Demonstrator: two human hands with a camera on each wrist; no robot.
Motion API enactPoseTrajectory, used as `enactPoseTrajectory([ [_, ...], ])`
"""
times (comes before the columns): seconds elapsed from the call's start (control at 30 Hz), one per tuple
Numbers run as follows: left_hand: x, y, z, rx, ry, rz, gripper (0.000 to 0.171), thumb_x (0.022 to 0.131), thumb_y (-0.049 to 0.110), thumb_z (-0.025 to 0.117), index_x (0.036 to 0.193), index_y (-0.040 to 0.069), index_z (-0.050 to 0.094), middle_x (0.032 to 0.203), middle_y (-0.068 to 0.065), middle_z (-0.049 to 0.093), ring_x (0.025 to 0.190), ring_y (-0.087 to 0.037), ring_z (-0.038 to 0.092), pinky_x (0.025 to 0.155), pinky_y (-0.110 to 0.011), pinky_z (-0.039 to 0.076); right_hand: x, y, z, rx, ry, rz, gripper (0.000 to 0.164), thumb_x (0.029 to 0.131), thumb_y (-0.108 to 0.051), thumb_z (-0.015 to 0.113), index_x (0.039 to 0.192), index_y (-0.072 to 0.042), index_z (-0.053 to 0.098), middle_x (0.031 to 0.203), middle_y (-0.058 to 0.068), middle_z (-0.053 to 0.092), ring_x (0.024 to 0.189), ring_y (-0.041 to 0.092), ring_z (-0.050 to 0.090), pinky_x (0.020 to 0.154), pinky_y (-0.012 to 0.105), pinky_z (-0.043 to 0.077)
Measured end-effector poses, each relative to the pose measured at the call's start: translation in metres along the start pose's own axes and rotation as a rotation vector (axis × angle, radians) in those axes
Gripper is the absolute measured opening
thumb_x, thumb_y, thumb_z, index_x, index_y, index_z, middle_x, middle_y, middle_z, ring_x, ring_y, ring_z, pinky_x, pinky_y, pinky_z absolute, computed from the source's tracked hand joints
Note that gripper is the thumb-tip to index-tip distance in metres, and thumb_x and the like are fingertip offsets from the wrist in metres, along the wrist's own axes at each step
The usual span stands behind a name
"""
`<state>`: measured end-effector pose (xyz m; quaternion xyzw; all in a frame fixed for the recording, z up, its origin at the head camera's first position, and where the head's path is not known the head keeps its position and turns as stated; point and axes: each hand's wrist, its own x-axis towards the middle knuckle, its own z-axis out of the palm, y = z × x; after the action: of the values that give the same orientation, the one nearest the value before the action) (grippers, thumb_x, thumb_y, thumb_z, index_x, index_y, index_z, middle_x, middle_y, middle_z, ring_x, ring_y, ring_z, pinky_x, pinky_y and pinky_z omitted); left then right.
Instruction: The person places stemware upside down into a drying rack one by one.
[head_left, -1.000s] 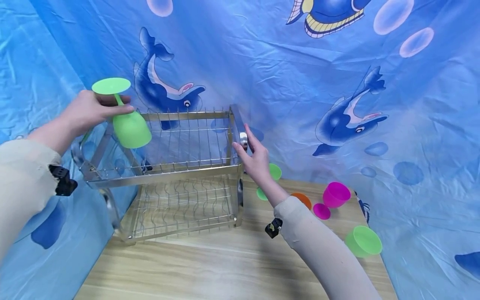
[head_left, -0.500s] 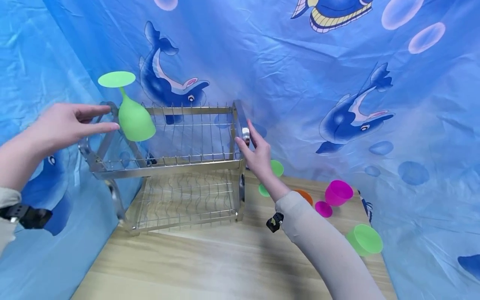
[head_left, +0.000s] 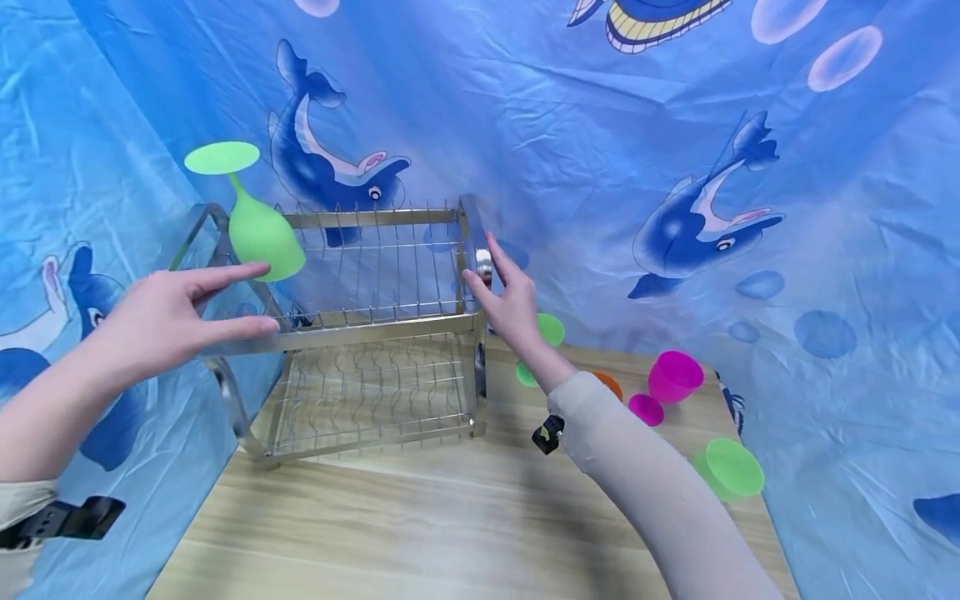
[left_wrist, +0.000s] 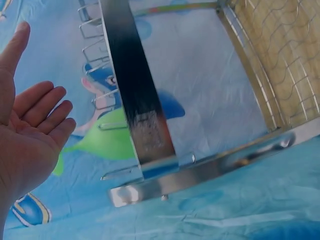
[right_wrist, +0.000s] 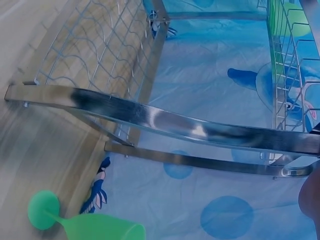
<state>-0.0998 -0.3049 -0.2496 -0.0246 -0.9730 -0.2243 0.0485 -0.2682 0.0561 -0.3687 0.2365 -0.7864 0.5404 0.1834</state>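
An upside-down green goblet (head_left: 264, 237) leans, base up, at the left end of the metal dish rack's (head_left: 375, 333) upper tier. In front of it is my left hand (head_left: 168, 321), thumb and fingers spread apart and holding nothing; the index fingertip overlaps the goblet's rim in the head view. The left wrist view shows that palm beside the rack and the goblet (left_wrist: 107, 137) behind the wires. My right hand (head_left: 512, 304) holds the rack's right side frame, thumb on the inner side and fingers on the outer side. Its grip is mostly hidden in the right wrist view.
Right of the rack, on the wooden table (head_left: 450, 517), are a green goblet (right_wrist: 100, 227) lying on its side, a partly covered orange object (head_left: 609, 385), a magenta goblet (head_left: 675, 377) and a green cup (head_left: 729, 469). Blue sea-print curtain (head_left: 570, 167) surrounds the table.
My left hand has let go of the green goblet's stem, pulled back left, then come lower and forward beside it. The goblet stays on the rack. My right hand keeps its place.
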Motion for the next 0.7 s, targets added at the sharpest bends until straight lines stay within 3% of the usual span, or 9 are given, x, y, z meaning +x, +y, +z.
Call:
enactPoseTrajectory([
  [0.07, -0.003, 0.004, 0.005, -0.011, 0.01, 0.028, 0.078, 0.092, 0.044, 0.086, 0.158, 0.019, 0.055, 0.08, -0.01, 0.059, 0.052, -0.016, 0.041, 0.053, -0.039, 0.038, 0.0, -0.001, -0.004, -0.005, -0.02, -0.02, 0.072, 0.102, -0.023, 0.076, 0.164, -0.011, 0.041, 0.144, 0.015, 0.066, 0.14, 0.023, 0.058, 0.122, 0.035, 0.043],
  [0.13, -0.008, 0.009, 0.01, -0.027, 0.022, 0.072, 0.078, 0.09, 0.042, 0.088, 0.158, 0.02, 0.055, 0.113, -0.023, 0.073, 0.059, -0.024, 0.054, 0.059, -0.044, 0.047, -0.001, -0.003, -0.013, -0.016, -0.05, -0.041, 0.075, 0.101, -0.023, 0.077, 0.164, -0.008, 0.039, 0.156, 0.015, 0.057, 0.15, 0.024, 0.049, 0.124, 0.033, 0.038],
  [0.23, -0.018, 0.019, 0.02, -0.037, 0.043, 0.189, 0.081, 0.085, 0.037, 0.093, 0.157, 0.024, 0.057, 0.153, -0.022, 0.058, 0.094, -0.038, 0.071, 0.079, -0.056, 0.057, -0.005, -0.004, -0.035, -0.036, -0.099, -0.058, 0.08, 0.1, -0.024, 0.078, 0.166, -0.006, 0.035, 0.17, 0.011, 0.037, 0.157, 0.024, 0.037, 0.128, 0.033, 0.03],
  [0.27, -0.021, 0.022, 0.024, -0.048, 0.05, 0.24, 0.082, 0.083, 0.035, 0.094, 0.156, 0.025, 0.058, 0.153, -0.019, 0.06, 0.106, -0.041, 0.071, 0.084, -0.06, 0.058, -0.007, -0.004, -0.045, -0.051, -0.112, -0.051, 0.082, 0.1, -0.025, 0.078, 0.166, -0.007, 0.034, 0.171, 0.009, 0.035, 0.158, 0.024, 0.036, 0.129, 0.033, 0.029],
  [0.33, -0.026, 0.028, 0.034, -0.05, 0.064, 0.339, 0.083, 0.079, 0.034, 0.097, 0.154, 0.028, 0.061, 0.151, -0.013, 0.063, 0.108, -0.039, 0.073, 0.085, -0.06, 0.059, -0.013, -0.001, -0.066, -0.069, -0.138, -0.028, 0.084, 0.1, -0.025, 0.078, 0.168, -0.011, 0.031, 0.173, 0.006, 0.032, 0.159, 0.022, 0.033, 0.13, 0.035, 0.026],
  [0.4, -0.029, 0.033, 0.046, -0.076, 0.068, 0.409, 0.084, 0.075, 0.032, 0.1, 0.15, 0.027, 0.064, 0.148, -0.007, 0.066, 0.13, -0.042, 0.064, 0.096, -0.07, 0.053, -0.019, 0.003, -0.086, -0.077, -0.161, -0.004, 0.085, 0.1, -0.024, 0.078, 0.169, -0.013, 0.029, 0.173, 0.004, 0.031, 0.16, 0.022, 0.031, 0.131, 0.037, 0.026],
  [0.47, -0.029, 0.035, 0.058, -0.092, 0.065, 0.463, 0.083, 0.073, 0.034, 0.1, 0.148, 0.026, 0.066, 0.146, -0.006, 0.067, 0.13, -0.039, 0.065, 0.097, -0.068, 0.053, -0.027, 0.008, -0.104, -0.098, -0.175, 0.021, 0.084, 0.101, -0.023, 0.078, 0.169, -0.014, 0.03, 0.173, 0.005, 0.032, 0.159, 0.024, 0.032, 0.131, 0.041, 0.027],
  [0.6, -0.028, 0.034, 0.085, -0.141, 0.028, 0.481, 0.08, 0.074, 0.037, 0.1, 0.145, 0.021, 0.067, 0.144, -0.008, 0.069, 0.128, -0.039, 0.066, 0.098, -0.069, 0.054, -0.047, 0.018, -0.133, -0.153, -0.205, 0.092, 0.085, 0.1, -0.024, 0.079, 0.169, -0.014, 0.032, 0.172, 0.01, 0.035, 0.159, 0.029, 0.034, 0.13, 0.05, 0.029],
  [0.7, -0.025, 0.03, 0.11, -0.194, -0.025, 0.444, 0.077, 0.077, 0.039, 0.098, 0.145, 0.021, 0.067, 0.144, -0.007, 0.069, 0.13, -0.039, 0.065, 0.101, -0.07, 0.053, -0.066, 0.03, -0.149, -0.207, -0.226, 0.155, 0.088, 0.098, -0.028, 0.081, 0.169, -0.013, 0.031, 0.173, 0.011, 0.035, 0.159, 0.033, 0.032, 0.129, 0.055, 0.029],
])
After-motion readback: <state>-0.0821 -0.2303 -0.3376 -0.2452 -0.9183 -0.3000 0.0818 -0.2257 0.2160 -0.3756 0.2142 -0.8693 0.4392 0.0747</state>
